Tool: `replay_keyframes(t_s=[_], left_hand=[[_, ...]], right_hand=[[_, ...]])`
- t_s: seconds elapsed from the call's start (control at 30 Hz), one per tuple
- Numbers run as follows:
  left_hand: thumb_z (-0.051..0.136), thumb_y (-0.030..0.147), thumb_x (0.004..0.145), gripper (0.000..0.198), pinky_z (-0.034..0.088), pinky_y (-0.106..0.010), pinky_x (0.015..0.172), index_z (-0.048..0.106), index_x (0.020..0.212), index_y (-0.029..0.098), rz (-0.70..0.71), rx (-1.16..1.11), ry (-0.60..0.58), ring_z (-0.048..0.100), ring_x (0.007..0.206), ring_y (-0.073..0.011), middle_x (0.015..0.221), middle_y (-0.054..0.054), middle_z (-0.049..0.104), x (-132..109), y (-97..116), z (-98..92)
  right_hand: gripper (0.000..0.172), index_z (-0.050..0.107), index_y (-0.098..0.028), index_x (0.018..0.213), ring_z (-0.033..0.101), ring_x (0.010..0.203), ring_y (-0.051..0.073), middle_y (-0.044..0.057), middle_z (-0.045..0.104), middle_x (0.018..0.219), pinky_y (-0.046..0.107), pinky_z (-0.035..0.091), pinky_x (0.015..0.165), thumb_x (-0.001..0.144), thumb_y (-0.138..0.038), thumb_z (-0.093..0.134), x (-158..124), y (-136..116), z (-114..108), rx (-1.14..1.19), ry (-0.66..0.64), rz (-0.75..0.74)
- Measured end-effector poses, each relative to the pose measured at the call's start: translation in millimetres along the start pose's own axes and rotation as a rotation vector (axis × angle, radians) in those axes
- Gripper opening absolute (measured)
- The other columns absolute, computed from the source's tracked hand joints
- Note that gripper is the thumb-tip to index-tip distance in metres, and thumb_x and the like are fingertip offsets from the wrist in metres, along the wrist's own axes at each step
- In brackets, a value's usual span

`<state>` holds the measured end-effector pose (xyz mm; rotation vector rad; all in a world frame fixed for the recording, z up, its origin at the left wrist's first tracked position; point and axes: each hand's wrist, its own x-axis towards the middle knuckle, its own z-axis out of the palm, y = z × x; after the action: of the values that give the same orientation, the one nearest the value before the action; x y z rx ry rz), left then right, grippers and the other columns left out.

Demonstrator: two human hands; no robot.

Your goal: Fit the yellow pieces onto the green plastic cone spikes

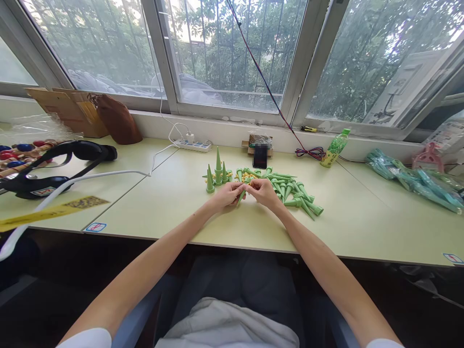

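My left hand is closed around a green plastic cone spike, its tapered end angled down toward the tabletop. The fingers of my right hand are pinched together at the upper end of that spike; what sits between them is too small to make out. Left of my hands, several green spikes stand upright with their points up. A loose pile of green spikes lies beside and behind my right hand. Small yellow pieces are scattered just beyond my fingers, partly covered by the spikes.
Behind the pile, a dark phone-like screen leans on a small box. A power strip, green bottle and coiled cable line the window side. Headgear with black straps lies left; plastic-wrapped items lie right.
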<state>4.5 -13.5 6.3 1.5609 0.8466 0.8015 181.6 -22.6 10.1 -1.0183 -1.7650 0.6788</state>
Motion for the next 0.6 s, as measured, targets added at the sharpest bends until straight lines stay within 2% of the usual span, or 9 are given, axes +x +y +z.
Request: replay_keyframes(t_s=[0.13, 0.37, 0.6], left_hand=[[0.067, 0.066, 0.080, 0.052, 0.021, -0.020, 0.039, 0.058, 0.070, 0.015, -0.010, -0.012, -0.003, 0.029, 0.040, -0.0044, 0.052, 0.003, 0.043, 0.4, -0.8, 0.4], [0.065, 0.061, 0.083, 0.047, 0.019, -0.020, 0.039, 0.058, 0.077, 0.015, -0.025, -0.032, -0.008, 0.030, 0.041, -0.0032, 0.066, 0.000, 0.057, -0.2, 1.1, 1.8], [0.065, 0.061, 0.084, 0.048, 0.020, -0.020, 0.040, 0.058, 0.074, 0.015, -0.017, -0.016, -0.005, 0.029, 0.041, -0.0036, 0.061, 0.001, 0.053, -0.6, 0.7, 1.5]], right_hand=[[0.046, 0.039, -0.021, 0.053, 0.030, 0.049, 0.008, -0.005, 0.035, 0.049, 0.025, 0.024, 0.048, 0.079, -0.051, 0.062, 0.7, 2.0, -0.1, -0.011, -0.013, 0.008], [0.045, 0.041, -0.021, 0.053, 0.031, 0.048, 0.008, -0.005, 0.036, 0.047, 0.025, 0.025, 0.047, 0.079, -0.052, 0.062, 1.2, 2.4, -1.0, -0.018, -0.034, 0.028], [0.046, 0.040, -0.021, 0.053, 0.032, 0.048, 0.008, -0.005, 0.037, 0.047, 0.025, 0.025, 0.047, 0.078, -0.052, 0.064, 0.8, 2.0, -1.3, -0.010, -0.033, 0.027]])
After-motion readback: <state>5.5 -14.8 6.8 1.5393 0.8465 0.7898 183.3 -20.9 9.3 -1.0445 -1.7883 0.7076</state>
